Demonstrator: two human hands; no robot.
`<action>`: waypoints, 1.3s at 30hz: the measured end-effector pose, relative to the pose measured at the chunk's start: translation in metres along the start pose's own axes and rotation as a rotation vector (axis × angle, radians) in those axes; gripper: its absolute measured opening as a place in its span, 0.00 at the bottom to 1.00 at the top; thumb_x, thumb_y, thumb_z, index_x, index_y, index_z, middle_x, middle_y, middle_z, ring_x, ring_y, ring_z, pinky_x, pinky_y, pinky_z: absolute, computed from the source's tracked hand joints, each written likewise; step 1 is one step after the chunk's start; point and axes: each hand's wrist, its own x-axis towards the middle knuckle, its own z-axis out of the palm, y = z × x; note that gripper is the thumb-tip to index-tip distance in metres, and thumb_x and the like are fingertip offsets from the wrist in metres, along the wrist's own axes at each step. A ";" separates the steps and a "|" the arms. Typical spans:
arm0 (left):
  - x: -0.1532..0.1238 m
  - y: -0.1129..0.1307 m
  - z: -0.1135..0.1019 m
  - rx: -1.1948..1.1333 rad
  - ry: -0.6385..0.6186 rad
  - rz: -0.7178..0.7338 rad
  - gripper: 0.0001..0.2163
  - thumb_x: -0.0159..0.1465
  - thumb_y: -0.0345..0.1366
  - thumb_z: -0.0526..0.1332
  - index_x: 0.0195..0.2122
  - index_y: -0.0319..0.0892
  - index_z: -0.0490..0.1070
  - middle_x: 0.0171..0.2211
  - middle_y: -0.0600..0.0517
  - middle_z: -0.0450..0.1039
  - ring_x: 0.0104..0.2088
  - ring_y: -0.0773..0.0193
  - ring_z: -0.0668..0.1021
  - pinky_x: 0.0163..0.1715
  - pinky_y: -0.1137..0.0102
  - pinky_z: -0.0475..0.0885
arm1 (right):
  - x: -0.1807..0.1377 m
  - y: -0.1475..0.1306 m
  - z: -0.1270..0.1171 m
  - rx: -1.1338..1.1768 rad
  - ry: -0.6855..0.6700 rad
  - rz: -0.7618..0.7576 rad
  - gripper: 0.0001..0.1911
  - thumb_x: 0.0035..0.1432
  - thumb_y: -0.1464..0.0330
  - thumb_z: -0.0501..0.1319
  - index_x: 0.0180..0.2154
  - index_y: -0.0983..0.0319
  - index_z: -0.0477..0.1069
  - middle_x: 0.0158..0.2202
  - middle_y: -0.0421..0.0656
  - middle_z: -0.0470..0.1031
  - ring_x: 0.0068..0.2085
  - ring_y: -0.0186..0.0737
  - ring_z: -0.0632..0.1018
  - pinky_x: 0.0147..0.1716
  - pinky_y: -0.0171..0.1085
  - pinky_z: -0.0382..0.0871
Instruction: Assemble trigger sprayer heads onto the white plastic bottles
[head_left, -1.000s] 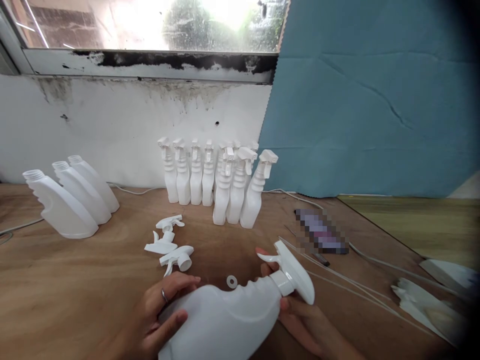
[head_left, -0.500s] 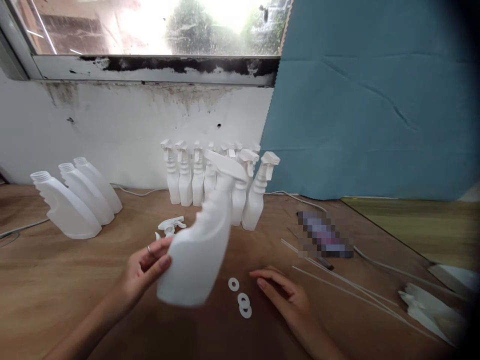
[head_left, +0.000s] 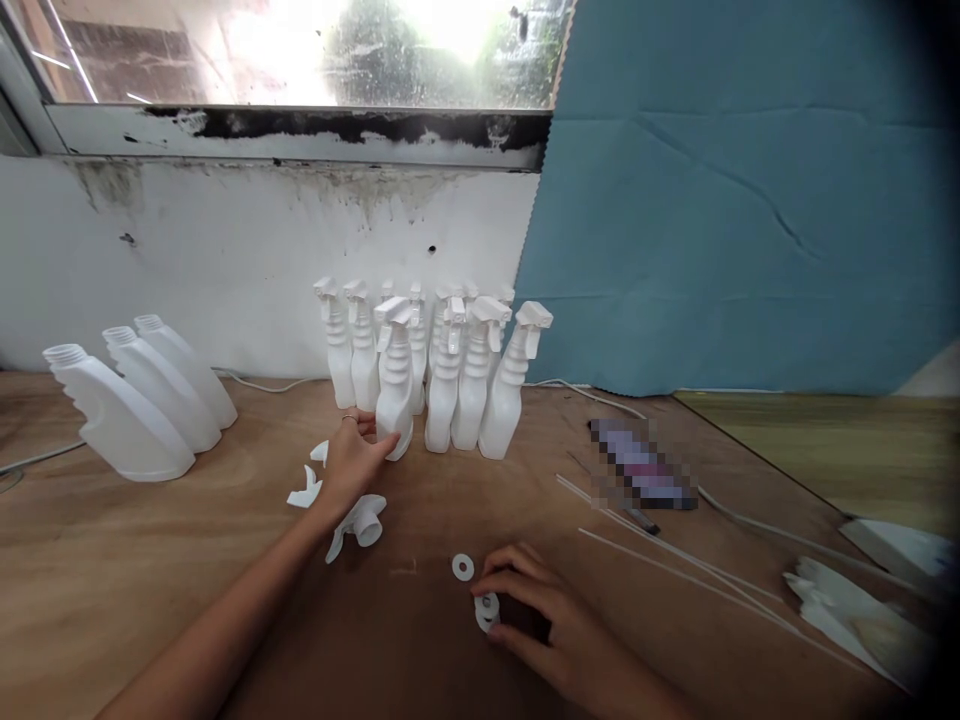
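A white spray bottle (head_left: pixel 395 385) with its trigger head on stands upright at the front left of a group of similar bottles (head_left: pixel 471 400). My left hand (head_left: pixel 356 450) is closed around its lower part. Two overlapping white ring washers (head_left: pixel 487 605) lie on the table, with my right hand's (head_left: pixel 540 615) thumb and fingertips closed on their edges. One more washer (head_left: pixel 463 567) lies just left of those fingers. Beside my left forearm is a loose white trigger head (head_left: pixel 364 522), and small white trigger parts (head_left: pixel 306 488) lie beyond it.
Three open white bottles (head_left: pixel 124 420) stand at the left on the wooden table (head_left: pixel 247 480). Thin white tubes (head_left: pixel 690 570) lie to the right, near a blurred-out phone-like object (head_left: pixel 641 465). A plastic bag (head_left: pixel 847 615) sits at the right edge, and cables run along the wall.
My left hand has carried the spray bottle away from me and stood it by the group. My right hand has moved left onto the overlapping washers.
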 end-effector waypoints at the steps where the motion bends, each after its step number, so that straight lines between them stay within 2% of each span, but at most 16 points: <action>1: 0.002 0.000 0.003 0.013 0.006 0.013 0.18 0.50 0.40 0.68 0.38 0.41 0.64 0.40 0.44 0.76 0.44 0.52 0.79 0.43 0.61 0.73 | 0.000 0.001 0.000 0.005 0.000 -0.005 0.12 0.58 0.72 0.61 0.44 0.56 0.74 0.46 0.44 0.70 0.50 0.42 0.71 0.51 0.42 0.65; 9: 0.009 0.001 0.024 0.048 -0.009 0.084 0.20 0.50 0.39 0.69 0.36 0.43 0.58 0.37 0.48 0.73 0.37 0.57 0.79 0.34 0.65 0.74 | 0.002 0.004 0.002 0.031 0.027 -0.008 0.09 0.59 0.72 0.61 0.41 0.57 0.75 0.45 0.44 0.71 0.48 0.42 0.72 0.50 0.42 0.66; 14: 0.014 -0.005 0.029 0.110 -0.051 0.141 0.21 0.53 0.42 0.67 0.42 0.42 0.59 0.39 0.48 0.72 0.36 0.60 0.78 0.35 0.66 0.74 | 0.002 0.004 0.002 0.038 0.034 -0.013 0.09 0.59 0.72 0.61 0.41 0.57 0.75 0.45 0.44 0.71 0.48 0.42 0.72 0.50 0.41 0.66; 16: 0.016 -0.008 0.023 0.171 -0.078 0.171 0.23 0.54 0.43 0.66 0.46 0.41 0.59 0.42 0.46 0.71 0.39 0.59 0.77 0.38 0.66 0.73 | 0.002 0.004 0.002 0.038 0.034 -0.014 0.08 0.59 0.71 0.61 0.41 0.57 0.74 0.45 0.44 0.71 0.48 0.42 0.72 0.49 0.41 0.66; 18: 0.017 -0.012 0.011 0.264 -0.095 0.196 0.24 0.54 0.42 0.65 0.49 0.40 0.60 0.47 0.44 0.70 0.45 0.56 0.76 0.45 0.64 0.71 | 0.002 0.005 0.002 0.039 0.037 -0.021 0.07 0.60 0.70 0.60 0.41 0.58 0.74 0.44 0.44 0.72 0.47 0.41 0.72 0.49 0.41 0.66; 21: 0.019 -0.024 -0.015 0.444 -0.093 0.184 0.23 0.51 0.39 0.64 0.47 0.39 0.65 0.51 0.40 0.68 0.55 0.45 0.68 0.55 0.56 0.62 | 0.002 0.005 0.003 0.050 0.049 -0.034 0.08 0.63 0.68 0.57 0.39 0.58 0.75 0.42 0.45 0.72 0.46 0.40 0.73 0.48 0.40 0.67; 23: 0.019 -0.034 -0.032 0.549 -0.102 0.142 0.21 0.49 0.37 0.65 0.45 0.38 0.67 0.49 0.37 0.70 0.54 0.39 0.68 0.53 0.52 0.61 | 0.002 0.005 0.003 0.055 0.061 -0.034 0.10 0.65 0.67 0.55 0.39 0.59 0.75 0.41 0.45 0.72 0.45 0.40 0.73 0.47 0.39 0.67; 26: 0.019 -0.046 -0.049 0.634 -0.170 0.098 0.16 0.50 0.35 0.62 0.40 0.40 0.69 0.37 0.41 0.74 0.42 0.45 0.76 0.41 0.59 0.69 | 0.001 0.005 0.003 0.056 0.072 -0.029 0.11 0.65 0.66 0.54 0.39 0.59 0.76 0.40 0.45 0.72 0.43 0.39 0.74 0.45 0.38 0.68; 28: 0.018 -0.048 -0.054 0.654 -0.208 0.110 0.13 0.52 0.34 0.60 0.40 0.41 0.70 0.33 0.44 0.75 0.36 0.50 0.77 0.36 0.64 0.69 | 0.001 0.006 0.004 0.057 0.079 -0.039 0.11 0.66 0.66 0.54 0.39 0.58 0.76 0.40 0.45 0.72 0.43 0.39 0.74 0.45 0.38 0.68; 29: 0.017 -0.047 -0.054 0.659 -0.212 0.128 0.13 0.53 0.35 0.59 0.40 0.42 0.70 0.33 0.44 0.75 0.36 0.50 0.78 0.36 0.64 0.69 | 0.000 0.006 0.004 0.056 0.084 -0.049 0.11 0.66 0.66 0.54 0.39 0.58 0.76 0.40 0.45 0.72 0.43 0.39 0.74 0.44 0.38 0.68; 34: 0.002 -0.033 -0.053 0.648 -0.172 0.290 0.14 0.63 0.37 0.50 0.44 0.43 0.71 0.46 0.42 0.74 0.50 0.49 0.72 0.51 0.61 0.65 | 0.000 0.008 0.005 0.072 0.106 -0.035 0.12 0.66 0.66 0.54 0.39 0.58 0.76 0.40 0.44 0.72 0.41 0.38 0.75 0.42 0.36 0.69; 36: -0.005 -0.030 -0.052 0.634 -0.202 0.350 0.15 0.65 0.37 0.47 0.45 0.44 0.71 0.47 0.45 0.73 0.51 0.51 0.72 0.51 0.62 0.65 | 0.000 0.008 0.005 0.075 0.109 -0.018 0.12 0.66 0.65 0.54 0.38 0.58 0.76 0.40 0.44 0.72 0.41 0.37 0.75 0.41 0.35 0.69; 39: -0.010 -0.030 -0.050 0.626 -0.267 0.380 0.14 0.65 0.41 0.49 0.44 0.45 0.72 0.45 0.47 0.75 0.48 0.53 0.74 0.49 0.63 0.67 | 0.000 0.008 0.005 0.066 0.106 -0.021 0.12 0.66 0.65 0.54 0.38 0.59 0.76 0.39 0.43 0.72 0.41 0.37 0.75 0.42 0.34 0.69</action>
